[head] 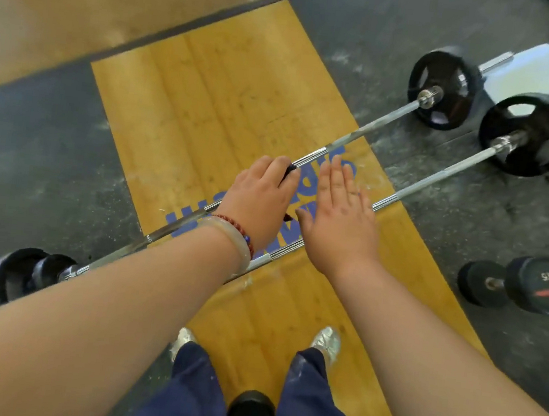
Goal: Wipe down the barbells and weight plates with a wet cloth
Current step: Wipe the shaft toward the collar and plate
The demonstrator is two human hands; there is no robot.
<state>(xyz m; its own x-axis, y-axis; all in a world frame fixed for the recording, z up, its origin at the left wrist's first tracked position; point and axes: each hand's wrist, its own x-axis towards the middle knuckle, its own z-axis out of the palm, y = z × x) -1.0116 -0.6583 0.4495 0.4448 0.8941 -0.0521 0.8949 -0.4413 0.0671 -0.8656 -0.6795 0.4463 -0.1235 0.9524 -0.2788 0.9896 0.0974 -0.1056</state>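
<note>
Chromed steel is shown in the far barbell [380, 120] and near barbell [443, 175], laid side by side across a yellow wooden platform [230, 81], with black weight plates [526, 135] fitted. A small dark item [289, 170], too hidden to be identified, is gripped in the curled left hand [261, 192]; the right hand [338, 208] is held flat, fingers straight.

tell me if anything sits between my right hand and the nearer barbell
Nothing visible does: the open right hand is directly over the nearer long chrome steel barbell, with no object showing between them.
</note>
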